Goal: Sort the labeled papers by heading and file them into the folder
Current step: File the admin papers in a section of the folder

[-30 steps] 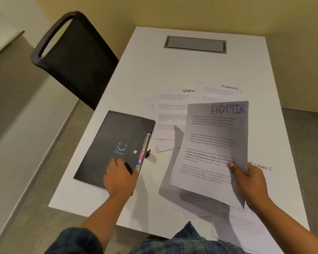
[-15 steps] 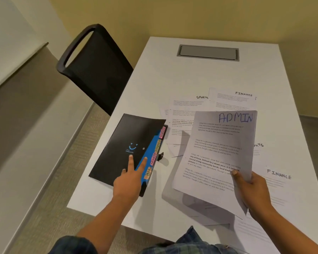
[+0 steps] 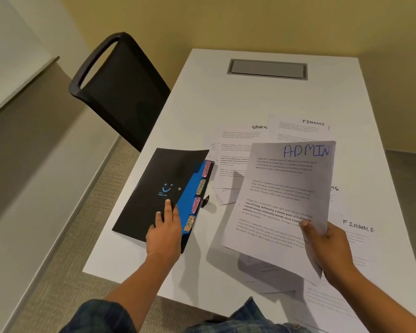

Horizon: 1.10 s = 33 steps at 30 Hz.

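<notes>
A black folder [image 3: 151, 186] with a blue smiley lies on the white table [image 3: 238, 99], left of centre. Its cover is lifted a little, showing a blue divider [image 3: 190, 195] with tabs marked SPORTS, FINANCE, ADMIN and HR. My left hand [image 3: 165, 230] rests on the cover's near right edge, fingers straight. My right hand [image 3: 327, 248] grips a sheet headed ADMIN [image 3: 286, 195] by its lower right part, held above the table. Loose sheets headed SPORTS [image 3: 238, 140] and FINANCE [image 3: 300, 128] lie behind it. Another FINANCE sheet [image 3: 363, 239] lies at the right.
A black mesh chair [image 3: 120, 92] stands at the table's left side. A grey cable hatch [image 3: 267, 69] is set into the far end of the table. More sheets [image 3: 269, 272] lie under the held paper near the front edge. Yellow walls close the far side.
My left hand slid along the folder's edge and its fingers straightened. The cover rose, baring the blue divider and its tabs. The ADMIN sheet stays in my right hand.
</notes>
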{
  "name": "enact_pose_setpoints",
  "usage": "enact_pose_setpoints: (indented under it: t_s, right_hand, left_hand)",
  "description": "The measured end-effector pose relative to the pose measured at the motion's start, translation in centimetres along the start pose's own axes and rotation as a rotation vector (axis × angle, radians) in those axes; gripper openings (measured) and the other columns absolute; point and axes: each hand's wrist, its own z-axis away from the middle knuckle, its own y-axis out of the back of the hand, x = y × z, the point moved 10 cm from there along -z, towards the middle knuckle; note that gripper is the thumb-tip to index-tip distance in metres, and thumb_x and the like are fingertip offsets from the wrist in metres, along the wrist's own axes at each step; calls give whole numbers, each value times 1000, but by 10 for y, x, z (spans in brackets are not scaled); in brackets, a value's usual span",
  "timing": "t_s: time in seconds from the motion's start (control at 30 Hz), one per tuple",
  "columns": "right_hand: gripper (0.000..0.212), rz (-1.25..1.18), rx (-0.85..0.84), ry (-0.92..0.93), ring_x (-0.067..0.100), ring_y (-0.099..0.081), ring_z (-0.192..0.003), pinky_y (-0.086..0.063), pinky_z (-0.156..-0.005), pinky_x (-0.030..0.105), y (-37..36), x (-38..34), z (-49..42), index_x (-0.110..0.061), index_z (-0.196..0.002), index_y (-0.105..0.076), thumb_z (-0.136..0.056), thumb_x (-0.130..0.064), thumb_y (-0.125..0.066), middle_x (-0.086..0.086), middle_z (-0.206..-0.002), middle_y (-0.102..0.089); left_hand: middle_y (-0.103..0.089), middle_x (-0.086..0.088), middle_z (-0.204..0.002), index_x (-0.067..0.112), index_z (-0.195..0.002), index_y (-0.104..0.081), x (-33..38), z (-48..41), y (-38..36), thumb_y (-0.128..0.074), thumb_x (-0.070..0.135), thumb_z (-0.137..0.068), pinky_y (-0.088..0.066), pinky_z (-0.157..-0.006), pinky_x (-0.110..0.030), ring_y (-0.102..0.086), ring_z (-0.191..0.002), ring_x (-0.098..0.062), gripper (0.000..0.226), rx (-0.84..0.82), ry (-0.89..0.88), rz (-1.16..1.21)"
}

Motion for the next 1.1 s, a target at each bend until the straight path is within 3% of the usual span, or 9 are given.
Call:
enact_pose_setpoints:
  t_s: [0.13,0.27,0.37,0.47,0.57,0.63,0.77,0.9,1.1]
  right_hand:
    - [17,13,10,0,23,-61,-71,-45,-63,34,7,-2,-2,-10,-86,-64,-95,-25,-63,7,-79,-68]
    - [18,8,1,5,23,-61,-70,-45,-63,33,10,-3,-1,-10,-85,-64,-95,-25,-63,8,-79,-67]
    - [17,-11,-15,8,21,-62,-71,-46,-63,33,9,-5,0,-10,-89,-65,-95,-25,-62,5,-80,-67]
    - [15,-45,-28,-1,24,-63,-73,-47,-63,32,8,-8,2,-8,-93,-65,-96,-22,-61,6,-82,-68]
    - [14,-79,-55,-2,30,-54,-64,-43,-62,35,7,-20,1,-8,-77,-59,-91,-8,-56,11,-71,-62]
    - [7,-101,-76,17,34,-61,-74,-49,-67,41,7,-32,-1,-8,-85,-60,-89,-6,-54,14,-83,-67]
    - [19,-236,-152,108,24,-70,-97,-55,-86,44,2,-73,2,-23,-108,-67,-97,-12,-57,-2,-106,-74]
    - [17,-267,-178,197,21,-74,-93,-57,-83,42,-2,-111,5,-28,-101,-73,-96,-16,-61,-4,-102,-78]
    - [16,70,-136,369,18,-73,-75,-60,-67,40,-10,-152,14,-29,-89,-72,-95,-20,-61,-8,-84,-76]
  left_hand:
    - [9,-5,-165,17,-156,3,7,-1,4,-73,22,-86,-57,-92,-40,-20,-149,-34,103,-14,-60,-61]
    - [10,-11,-164,35,-155,-2,15,-4,10,-70,20,-88,-57,-88,-44,-27,-144,-42,96,-88,-160,-157]
    - [1,-11,-165,26,-155,-17,11,-4,22,-67,21,-91,-58,-85,-41,-39,-138,-39,81,-115,-143,-199]
    - [-18,-9,-162,12,-155,-18,6,-3,44,-66,16,-91,-57,-77,-34,-59,-115,-26,80,-64,-104,-164]
    - [-27,-5,-159,10,-155,-14,3,1,65,-63,14,-92,-51,-66,-31,-60,-85,-16,80,9,-78,-96]
    - [-27,0,-160,12,-155,-16,3,6,76,-60,16,-94,-54,-73,-34,-65,-89,-19,76,60,-73,-28]
    - [-26,9,-161,18,-152,-30,7,22,89,-50,14,-96,-53,-87,-33,-65,-107,-22,60,136,-87,203]
    - [-25,12,-161,21,-148,-40,18,35,91,-46,12,-94,-53,-88,-30,-63,-110,-20,55,171,-110,360]
    - [-23,12,-161,24,-150,-36,34,47,87,-44,16,-97,-54,-92,-27,-61,-114,-16,55,173,-151,453]
